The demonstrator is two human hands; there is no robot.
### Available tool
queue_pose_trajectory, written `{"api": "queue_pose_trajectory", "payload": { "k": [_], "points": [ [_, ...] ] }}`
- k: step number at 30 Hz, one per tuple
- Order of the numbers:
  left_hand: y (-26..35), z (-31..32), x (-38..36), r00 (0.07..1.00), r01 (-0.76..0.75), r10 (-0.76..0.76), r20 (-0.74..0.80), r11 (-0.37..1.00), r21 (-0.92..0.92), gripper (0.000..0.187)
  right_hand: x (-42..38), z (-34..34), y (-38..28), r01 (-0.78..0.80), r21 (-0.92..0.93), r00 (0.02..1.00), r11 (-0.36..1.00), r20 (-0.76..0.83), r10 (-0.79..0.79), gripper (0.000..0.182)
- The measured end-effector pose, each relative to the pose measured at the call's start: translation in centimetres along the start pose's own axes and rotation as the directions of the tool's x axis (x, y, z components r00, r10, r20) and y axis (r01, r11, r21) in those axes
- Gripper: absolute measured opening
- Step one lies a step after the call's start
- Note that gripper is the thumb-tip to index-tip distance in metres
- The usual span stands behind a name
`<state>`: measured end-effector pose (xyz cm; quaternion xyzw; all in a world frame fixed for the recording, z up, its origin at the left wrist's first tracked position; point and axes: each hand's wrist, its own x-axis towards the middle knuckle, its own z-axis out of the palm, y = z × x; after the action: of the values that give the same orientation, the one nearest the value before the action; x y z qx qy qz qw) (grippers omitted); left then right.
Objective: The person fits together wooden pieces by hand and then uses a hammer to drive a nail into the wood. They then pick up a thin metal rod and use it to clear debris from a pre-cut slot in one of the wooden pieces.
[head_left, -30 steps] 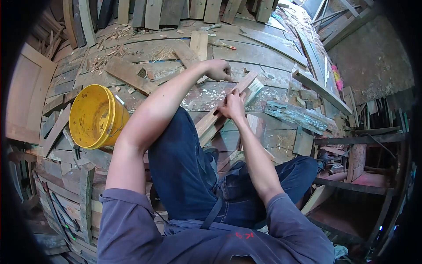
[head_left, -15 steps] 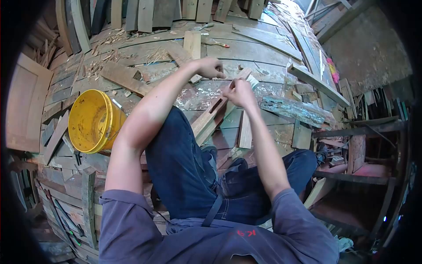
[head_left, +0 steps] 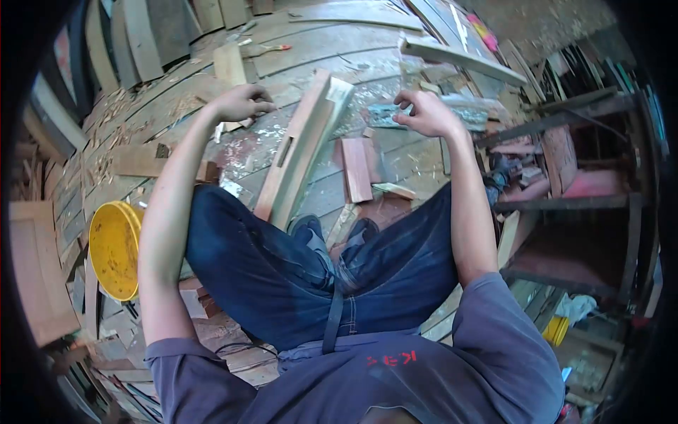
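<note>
My left hand [head_left: 244,104] hovers left of a long wooden beam [head_left: 299,126], its fingers loosely bent and apart with nothing in them. A slot is cut into the beam's upper face, and a paler length of wood [head_left: 319,138] lies along its right side. To the right, my right hand [head_left: 426,113] is held up, thumb and fingers spread and empty. Behind that hand, in the view, is a weathered plank [head_left: 383,115] with flaking bluish paint. Between the beam and my right forearm rests a short reddish wood block [head_left: 357,169].
A yellow bucket [head_left: 113,251] stands by my left elbow. A paintbrush [head_left: 267,49] and wood chips lie on the plank floor. Boards [head_left: 138,42] lean at the upper left. A dark shelf frame [head_left: 565,205] with offcuts stands on my right.
My hands have come off the beam and moved apart, left hand leftward and right hand rightward. My knees have opened wider, and the view has turned and tilted down.
</note>
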<state>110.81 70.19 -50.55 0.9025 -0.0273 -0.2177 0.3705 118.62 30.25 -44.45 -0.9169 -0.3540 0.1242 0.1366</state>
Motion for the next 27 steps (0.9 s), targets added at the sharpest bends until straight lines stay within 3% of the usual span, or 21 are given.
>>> {"api": "queue_pose_trajectory", "payload": {
  "k": [4,5,8,9,13,16,27],
  "points": [
    [0.8,0.2,-0.2,1.000,0.004,-0.003,0.014,0.999,-0.038,0.039,-3.0,-0.4,1.4,-0.035,0.129,0.999,0.991,-0.021,0.038,0.042],
    [1.2,0.3,-0.3,1.000,0.000,0.001,0.019,0.999,-0.048,0.036,-3.2,0.1,2.4,0.012,0.054,0.999,0.998,-0.052,-0.009,0.037],
    [1.9,0.4,-0.5,1.000,-0.027,0.028,0.012,0.999,-0.040,0.031,-4.0,-1.0,3.1,-0.043,0.082,0.998,0.996,-0.051,0.048,0.038],
    [2.5,0.4,-0.3,0.999,-0.041,0.041,0.002,0.999,-0.034,0.031,-4.5,-1.4,3.6,-0.041,0.167,0.992,0.985,-0.108,0.059,0.035],
    [4.5,0.4,0.1,0.998,-0.048,0.049,0.035,0.998,-0.042,0.032,-5.5,-2.4,5.7,-0.160,0.339,0.940,0.927,-0.236,0.248,0.028],
    [5.7,0.3,0.1,0.997,-0.015,0.017,0.078,1.000,-0.025,0.038,-5.6,-1.3,7.5,-0.147,0.175,0.939,0.973,-0.285,0.193,0.028],
    [5.8,0.8,0.0,0.997,-0.067,0.068,0.029,0.998,-0.017,0.033,-7.0,-2.0,9.6,-0.113,0.237,0.957,0.965,-0.236,0.170,0.027]
  ]
}}
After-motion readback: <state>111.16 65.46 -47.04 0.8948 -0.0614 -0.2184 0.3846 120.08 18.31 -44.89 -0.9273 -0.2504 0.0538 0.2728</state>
